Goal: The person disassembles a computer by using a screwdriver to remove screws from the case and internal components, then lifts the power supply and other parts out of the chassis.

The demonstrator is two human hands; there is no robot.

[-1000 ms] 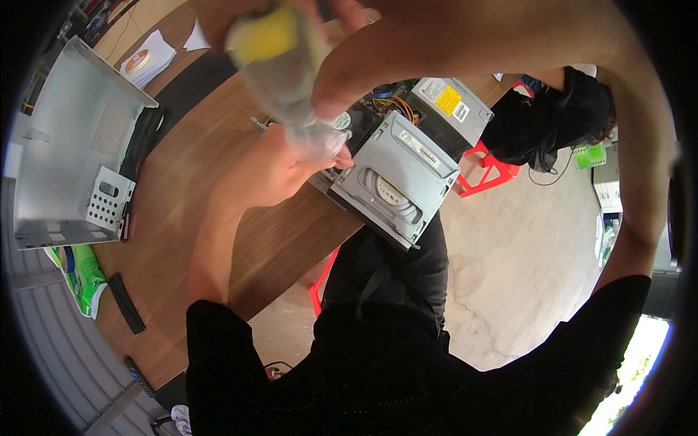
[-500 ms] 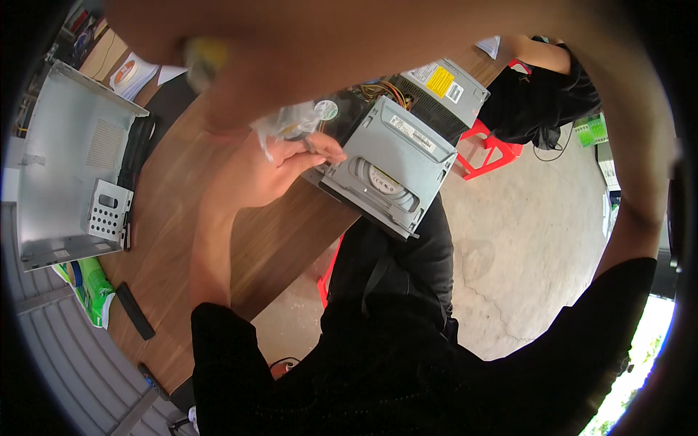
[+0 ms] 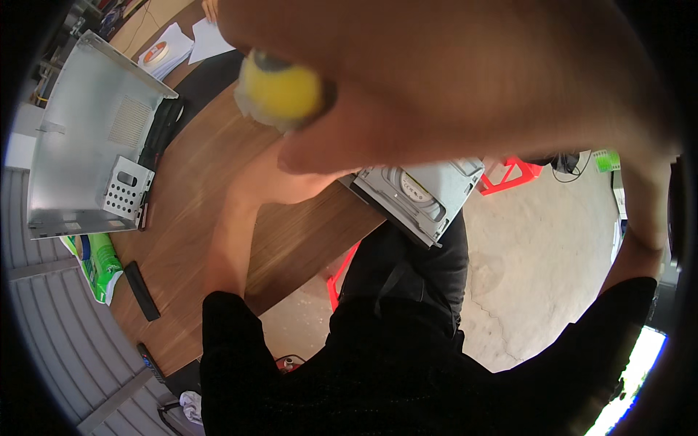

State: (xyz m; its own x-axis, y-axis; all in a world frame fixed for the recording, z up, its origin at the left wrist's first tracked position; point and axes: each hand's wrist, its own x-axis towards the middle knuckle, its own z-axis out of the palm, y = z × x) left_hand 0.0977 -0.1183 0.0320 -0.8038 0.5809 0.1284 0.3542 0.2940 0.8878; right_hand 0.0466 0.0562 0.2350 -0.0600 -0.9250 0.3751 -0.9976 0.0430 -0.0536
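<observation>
My right hand [image 3: 349, 109] is raised close to the camera, blurred, its fingers closed round a yellow object with a dark end [image 3: 283, 87]; its kind is unclear. Beneath it, my left hand [image 3: 294, 187] reaches over the wooden table toward the near corner of an optical drive [image 3: 416, 190], a flat silver metal box with a slotted opening on top. The left fingers are hidden behind my right hand. The drive sits at the table's edge, above my legs, its far part covered by my right arm.
On the left stands a silver metal computer cover [image 3: 76, 145] beside a perforated bracket [image 3: 129, 190]. A green package [image 3: 102, 269], a black bar [image 3: 142, 291] and a remote control [image 3: 150, 362] lie nearer. A tape roll [image 3: 155, 53] rests on papers. A red stool [image 3: 515, 176] is right.
My right hand, with the yellow object, has come down and right in the view, now covering my left fingers, the clear plastic and the drive's far part. The whole view has shifted slightly.
</observation>
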